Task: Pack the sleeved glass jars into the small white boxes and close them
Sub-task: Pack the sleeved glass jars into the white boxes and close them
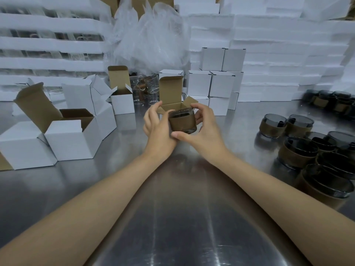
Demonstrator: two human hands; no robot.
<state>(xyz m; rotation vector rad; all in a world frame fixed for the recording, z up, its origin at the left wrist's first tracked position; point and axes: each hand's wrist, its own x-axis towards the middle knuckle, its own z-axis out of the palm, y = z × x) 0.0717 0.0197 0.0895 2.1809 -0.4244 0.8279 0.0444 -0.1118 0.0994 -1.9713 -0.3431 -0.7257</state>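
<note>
At the middle of the steel table I hold a dark glass jar (182,121) wrapped in a brown cardboard sleeve. My right hand (199,129) curls round its right side, thumb under its base. My left hand (155,125) grips its left side. Just behind the jar stands a small white box (171,93) with its lid flap up and its brown inside showing; my fingers hide its lower part. More sleeved jars (297,148) cluster at the right.
Open white boxes (73,139) lie at the left, one more (122,96) stands behind them. Closed white boxes (211,83) are stacked at the back. Clear glasses (146,87) and crumpled plastic (151,35) sit behind, with foam slabs (278,64) along the wall.
</note>
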